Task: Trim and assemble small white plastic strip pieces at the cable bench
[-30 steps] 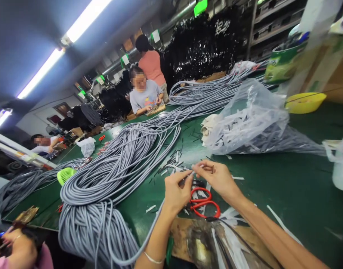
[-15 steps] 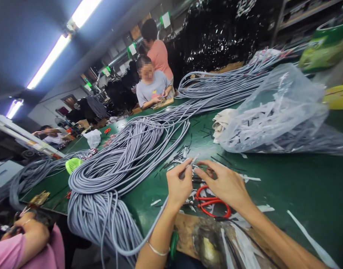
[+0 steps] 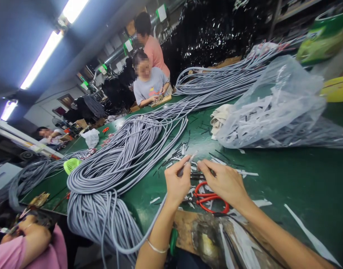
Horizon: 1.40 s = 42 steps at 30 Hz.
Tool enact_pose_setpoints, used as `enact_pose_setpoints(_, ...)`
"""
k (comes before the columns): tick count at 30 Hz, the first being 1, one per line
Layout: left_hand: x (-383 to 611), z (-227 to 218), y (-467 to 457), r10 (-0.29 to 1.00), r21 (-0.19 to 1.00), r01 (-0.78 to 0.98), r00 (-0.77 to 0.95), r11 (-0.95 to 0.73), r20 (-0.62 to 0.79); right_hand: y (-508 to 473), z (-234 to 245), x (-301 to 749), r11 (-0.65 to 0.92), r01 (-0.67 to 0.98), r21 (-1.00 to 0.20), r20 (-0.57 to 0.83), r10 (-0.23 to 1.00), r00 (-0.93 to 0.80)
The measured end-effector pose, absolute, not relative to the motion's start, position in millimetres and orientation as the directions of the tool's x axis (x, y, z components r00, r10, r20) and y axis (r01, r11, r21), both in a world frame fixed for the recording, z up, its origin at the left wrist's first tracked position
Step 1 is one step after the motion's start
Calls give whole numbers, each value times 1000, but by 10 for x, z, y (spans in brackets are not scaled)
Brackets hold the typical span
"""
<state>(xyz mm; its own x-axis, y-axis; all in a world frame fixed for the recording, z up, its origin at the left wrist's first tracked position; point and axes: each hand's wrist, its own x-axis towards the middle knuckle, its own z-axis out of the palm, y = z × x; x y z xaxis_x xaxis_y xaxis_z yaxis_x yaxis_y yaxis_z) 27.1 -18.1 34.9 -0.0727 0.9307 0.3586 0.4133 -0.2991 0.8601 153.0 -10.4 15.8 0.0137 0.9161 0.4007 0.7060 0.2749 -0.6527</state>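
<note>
Pinched in my left hand [image 3: 175, 183] is the end of a grey cable [image 3: 158, 216], which runs down past my wrist toward the bundle. Its pale, whitish tip [image 3: 193, 155] sticks out beyond the thumb and forefinger. My right hand [image 3: 227, 183] is just right of that tip, with thumb and forefinger drawn together; whatever is between them, if anything, is too small to make out. Below my hands lie red-handled scissors [image 3: 210, 202] among white and black scraps. Nearer to me is a worn wooden board [image 3: 185, 228] with a dark, glassy lump [image 3: 206, 239] on it.
Large coils of grey cable [image 3: 104, 168] cover the green table's [image 3: 286, 175] left side. A clear plastic bag of white scraps [image 3: 261, 119] stands at the right. Co-workers sit across the table and at the lower left, where a pink sleeve [image 3: 45, 246] shows.
The right fingers have drawn in tighter and moved slightly away from the cable tip. The left hand keeps its pinch. The whole view has shifted a little.
</note>
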Motion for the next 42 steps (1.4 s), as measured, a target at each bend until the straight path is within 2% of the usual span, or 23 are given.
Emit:
enact_pose_setpoints(4, 273, 339, -176, 923, 843, 433, -61, -319, 381, -104, 187, 1520, 250, 652, -716, 348, 937, 23)
enact_pose_setpoints(6, 284, 338, -186, 918, 821, 469, -52, -326, 394, -87, 189, 1517, 266, 568, -779, 325, 946, 4)
enact_pose_setpoints(8, 302, 337, -209, 907, 769, 539, -21, -345, 421, -68, 178, 1514, 292, 451, -844, 316, 948, -22)
enact_pose_setpoints(10, 318, 335, -235, 891, 700, 612, 16, -368, 454, -69, 161, 1508, 330, 406, -852, 358, 934, -8)
enact_pose_setpoints(12, 320, 328, -239, 883, 655, 662, 22, -364, 468, -107, 148, 1489, 396, 494, -774, 482, 875, 54)
enact_pose_setpoints(13, 313, 324, -226, 889, 647, 683, 7, -339, 458, -141, 148, 1473, 450, 557, -698, 575, 815, 62)
enact_pose_setpoints(15, 280, 314, -166, 917, 645, 729, -59, -230, 394, -225, 161, 1428, 617, 612, -495, 766, 642, -29)
enact_pose_setpoints(17, 233, 308, -81, 945, 653, 750, -133, -102, 300, -300, 180, 1385, 782, 527, -333, 864, 477, -162)
enact_pose_setpoints(18, 210, 306, -43, 952, 671, 738, -154, -68, 266, -322, 185, 1373, 821, 480, -309, 875, 444, -195)
enact_pose_setpoints(20, 181, 306, 0, 951, 739, 668, -169, -82, 259, -326, 183, 1377, 774, 509, -377, 839, 519, -167)
enact_pose_setpoints(23, 202, 309, -29, 933, 814, 549, -157, -192, 325, -263, 150, 1432, 550, 687, -475, 706, 704, -76)
enact_pose_setpoints(27, 252, 316, -110, 893, 795, 534, -150, -287, 424, -218, 121, 1479, 381, 780, -496, 571, 820, -37)
enact_pose_setpoints(32, 233, 332, -126, 838, 733, 567, -130, -376, 530, -227, 138, 1481, 279, 807, -520, 519, 854, 39)
enact_pose_setpoints(42, 226, 314, -142, 807, 671, 598, -66, -439, 587, -210, 123, 1484, 275, 822, -499, 537, 843, 45)
